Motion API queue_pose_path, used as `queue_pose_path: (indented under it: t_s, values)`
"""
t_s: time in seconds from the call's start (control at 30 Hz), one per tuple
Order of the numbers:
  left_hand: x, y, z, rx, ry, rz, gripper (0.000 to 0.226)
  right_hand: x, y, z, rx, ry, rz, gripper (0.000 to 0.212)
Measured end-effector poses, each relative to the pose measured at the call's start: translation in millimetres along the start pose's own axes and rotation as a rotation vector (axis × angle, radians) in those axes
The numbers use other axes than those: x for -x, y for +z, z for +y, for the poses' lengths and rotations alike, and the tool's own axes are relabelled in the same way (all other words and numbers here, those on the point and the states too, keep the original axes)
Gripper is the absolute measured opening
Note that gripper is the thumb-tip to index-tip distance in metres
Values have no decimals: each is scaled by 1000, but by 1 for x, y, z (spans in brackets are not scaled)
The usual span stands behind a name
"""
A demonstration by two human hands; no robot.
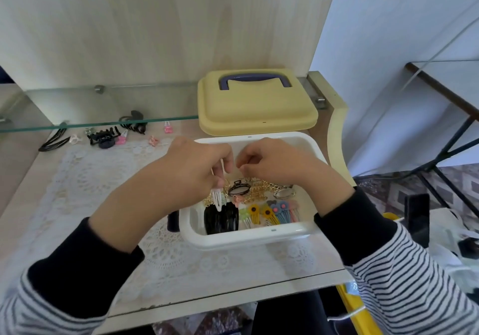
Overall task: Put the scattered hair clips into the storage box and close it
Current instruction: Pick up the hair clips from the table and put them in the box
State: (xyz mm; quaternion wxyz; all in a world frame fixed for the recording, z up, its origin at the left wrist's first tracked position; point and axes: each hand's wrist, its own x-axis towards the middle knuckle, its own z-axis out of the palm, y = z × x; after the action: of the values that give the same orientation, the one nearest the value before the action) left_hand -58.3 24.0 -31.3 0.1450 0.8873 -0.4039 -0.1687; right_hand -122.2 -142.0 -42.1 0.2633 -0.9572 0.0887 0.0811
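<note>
White storage box [248, 238] is lying open. Above it, our left hand [191, 168] is pinching a white clip [217, 199]; our right hand [272, 161] is curling alongside, contents unclear. We should be lowering the clip flat inside. More loose clips [103, 137] are waiting left of it, lid [256, 106] behind.

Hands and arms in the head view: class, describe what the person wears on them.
Both the left hand and right hand are bare: no gloves, rings or watch show. Each forearm has a plain black sleeve; further up sits a white sleeve with thin dark stripes.
</note>
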Motion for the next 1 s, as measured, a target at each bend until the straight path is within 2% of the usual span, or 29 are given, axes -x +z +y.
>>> queue_pose_path:
  t_s: [0.23, 0.43, 0.63, 0.83, 0.93, 1.0]
  values:
    - [-12, 11, 16, -16, -3, -165, 23, -3, 2, 6, 25, 58, -29, 14]
    - [-15, 14, 16, -54, -10, -164, 21, 0, -2, 8, 27, 69, -6, 14]
    - [-20, 15, 24, 52, 42, -156, 20, -2, -5, 11, 66, 92, 23, 13]
    - [-28, 20, 26, 40, 92, -241, 11, -4, -3, 14, 106, 149, 5, 18]
    - [-27, 19, 19, -74, 106, -145, 9, -4, -4, 17, 102, 146, 8, 17]
    - [-25, 21, 12, -131, 134, 13, 10, -4, -4, 19, 120, 144, 17, 17]
